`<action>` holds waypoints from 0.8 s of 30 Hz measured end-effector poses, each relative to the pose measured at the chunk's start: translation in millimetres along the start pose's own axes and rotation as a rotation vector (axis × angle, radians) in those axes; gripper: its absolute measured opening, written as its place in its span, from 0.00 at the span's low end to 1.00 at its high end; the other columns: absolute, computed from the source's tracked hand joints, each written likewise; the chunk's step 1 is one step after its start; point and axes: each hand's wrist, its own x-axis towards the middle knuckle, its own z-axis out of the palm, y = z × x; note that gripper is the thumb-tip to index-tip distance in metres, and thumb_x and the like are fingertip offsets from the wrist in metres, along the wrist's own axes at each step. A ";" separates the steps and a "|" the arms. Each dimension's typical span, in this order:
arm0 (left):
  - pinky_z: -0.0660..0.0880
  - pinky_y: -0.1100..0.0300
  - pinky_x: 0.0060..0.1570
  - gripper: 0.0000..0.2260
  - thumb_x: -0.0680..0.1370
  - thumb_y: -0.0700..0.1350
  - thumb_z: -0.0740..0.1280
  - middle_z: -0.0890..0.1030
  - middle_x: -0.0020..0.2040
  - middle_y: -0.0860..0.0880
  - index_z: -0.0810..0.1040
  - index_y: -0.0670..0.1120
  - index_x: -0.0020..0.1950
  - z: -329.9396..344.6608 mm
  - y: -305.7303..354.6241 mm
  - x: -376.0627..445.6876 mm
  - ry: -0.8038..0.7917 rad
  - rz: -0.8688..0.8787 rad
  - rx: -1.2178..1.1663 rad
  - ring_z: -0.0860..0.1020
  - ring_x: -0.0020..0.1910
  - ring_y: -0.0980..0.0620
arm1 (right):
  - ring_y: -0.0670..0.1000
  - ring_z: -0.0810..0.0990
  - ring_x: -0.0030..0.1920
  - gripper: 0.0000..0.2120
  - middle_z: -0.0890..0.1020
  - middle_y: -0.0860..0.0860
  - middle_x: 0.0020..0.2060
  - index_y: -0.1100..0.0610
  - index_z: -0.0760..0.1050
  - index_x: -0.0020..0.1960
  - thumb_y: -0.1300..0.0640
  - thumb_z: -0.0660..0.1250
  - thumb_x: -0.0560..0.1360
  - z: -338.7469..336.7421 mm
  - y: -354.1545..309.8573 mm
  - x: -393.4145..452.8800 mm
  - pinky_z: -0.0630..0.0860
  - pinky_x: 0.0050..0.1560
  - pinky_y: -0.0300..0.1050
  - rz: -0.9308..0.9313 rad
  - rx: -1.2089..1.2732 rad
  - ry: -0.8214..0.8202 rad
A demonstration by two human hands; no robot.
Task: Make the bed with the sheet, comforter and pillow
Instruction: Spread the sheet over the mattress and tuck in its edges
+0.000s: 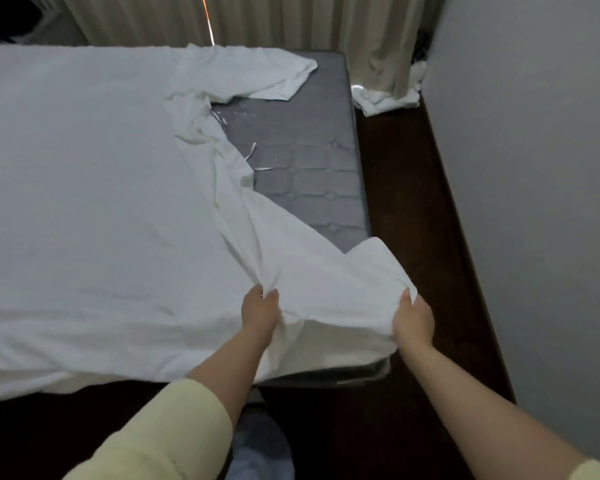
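At the near edge of the bed, the left hand [259,313] is pinching a bunched fold of the white sheet [84,188], fingers curled into the cloth. Just right of it, the right hand [413,318] is gripping the sheet's near right corner, fabric wrapping over its fingertips. Farther on, the sheet is lying crumpled diagonally, leaving the grey mattress [309,161] showing at far right.
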 end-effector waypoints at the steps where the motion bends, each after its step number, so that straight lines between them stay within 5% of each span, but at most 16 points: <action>1: 0.67 0.59 0.42 0.05 0.78 0.38 0.59 0.74 0.36 0.43 0.73 0.40 0.43 4.4 10.2 -13.5 -0.031 0.056 -0.008 0.76 0.41 0.42 | 0.62 0.70 0.67 0.22 0.72 0.62 0.67 0.66 0.66 0.70 0.53 0.49 0.83 -20.3 14.3 -5.7 0.67 0.68 0.53 0.045 -0.084 0.025; 4: 0.63 0.59 0.32 0.11 0.78 0.38 0.61 0.68 0.30 0.47 0.68 0.43 0.35 12.6 27.8 -54.9 -0.167 0.166 0.128 0.68 0.32 0.48 | 0.63 0.70 0.68 0.20 0.71 0.65 0.67 0.70 0.66 0.69 0.60 0.49 0.83 -57.0 64.6 -29.5 0.68 0.66 0.50 0.235 -0.465 -0.210; 6: 0.65 0.59 0.33 0.07 0.79 0.39 0.61 0.73 0.34 0.46 0.73 0.42 0.41 17.5 18.9 -78.3 -0.337 0.188 0.308 0.70 0.34 0.49 | 0.61 0.70 0.68 0.19 0.70 0.64 0.67 0.69 0.65 0.70 0.63 0.48 0.82 -71.3 96.1 -44.5 0.71 0.64 0.48 0.272 -0.746 -0.450; 8: 0.72 0.58 0.48 0.13 0.79 0.46 0.63 0.79 0.55 0.43 0.75 0.42 0.61 19.6 0.3 -99.8 -0.599 0.110 0.512 0.76 0.48 0.48 | 0.61 0.74 0.65 0.19 0.74 0.62 0.63 0.67 0.67 0.69 0.61 0.50 0.81 -81.3 114.0 -51.8 0.75 0.55 0.49 0.274 -0.870 -0.469; 10: 0.65 0.55 0.68 0.29 0.78 0.56 0.62 0.68 0.73 0.47 0.59 0.47 0.76 18.4 -20.2 -116.2 -0.752 -0.010 0.659 0.69 0.69 0.47 | 0.57 0.74 0.65 0.20 0.74 0.59 0.63 0.65 0.67 0.69 0.56 0.50 0.82 -88.2 108.7 -54.4 0.73 0.58 0.44 0.227 -0.900 -0.448; 12: 0.61 0.54 0.73 0.30 0.79 0.58 0.61 0.63 0.75 0.48 0.57 0.47 0.77 8.6 -37.8 -126.9 -0.727 -0.014 0.724 0.64 0.74 0.48 | 0.55 0.73 0.66 0.21 0.72 0.59 0.67 0.65 0.66 0.70 0.54 0.49 0.83 -85.8 93.0 -54.2 0.70 0.62 0.41 0.127 -0.921 -0.438; 16: 0.67 0.56 0.67 0.22 0.79 0.54 0.61 0.71 0.70 0.46 0.70 0.45 0.70 -59.5 -76.6 -134.9 -0.513 -0.044 0.668 0.71 0.68 0.47 | 0.57 0.76 0.58 0.19 0.75 0.60 0.64 0.65 0.70 0.65 0.55 0.54 0.81 -29.1 49.6 -75.1 0.72 0.60 0.46 -0.092 -0.870 -0.459; 24: 0.70 0.60 0.50 0.11 0.79 0.45 0.63 0.79 0.53 0.44 0.78 0.40 0.57 -290.0 -156.5 -140.3 -0.021 -0.180 0.301 0.78 0.56 0.46 | 0.57 0.73 0.65 0.20 0.73 0.58 0.66 0.61 0.67 0.68 0.52 0.56 0.81 160.2 -35.1 -251.0 0.69 0.59 0.44 -0.523 -0.973 -0.800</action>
